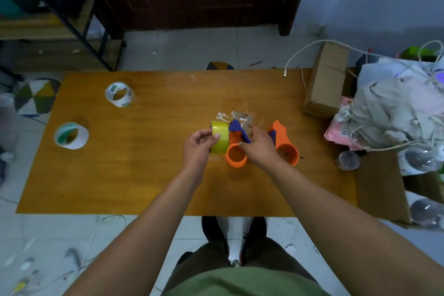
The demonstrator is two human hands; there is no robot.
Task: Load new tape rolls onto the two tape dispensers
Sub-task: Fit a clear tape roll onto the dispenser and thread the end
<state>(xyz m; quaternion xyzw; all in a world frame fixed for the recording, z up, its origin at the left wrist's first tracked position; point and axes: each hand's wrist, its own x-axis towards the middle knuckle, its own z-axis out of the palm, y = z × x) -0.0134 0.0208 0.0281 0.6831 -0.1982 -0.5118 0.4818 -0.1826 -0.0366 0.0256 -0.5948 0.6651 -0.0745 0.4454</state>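
The left hand (197,149) pinches a yellow-green tape roll (219,139) between thumb and curled fingers, holding it on edge just above the table (144,175). The roll sits immediately left of the nearer orange dispenser (236,157), touching it or nearly so. The right hand (260,149) reaches over that dispenser from the right, its fingers closed on the blue piece (236,127) at the far end. The second dispenser (286,145) lies just right of the right hand, untouched and bare of tape.

The relation that matters is the mismatch of axes. The roll's hole appears to point sideways, left to right, while the dispenser's round drum opens upward toward the camera. The left hand, already beside the drum, would likely have to tip the roll flat before it can seat over it.

Two white rolls (119,94) (71,136) lie well apart on the table's left side, nearer the left hand
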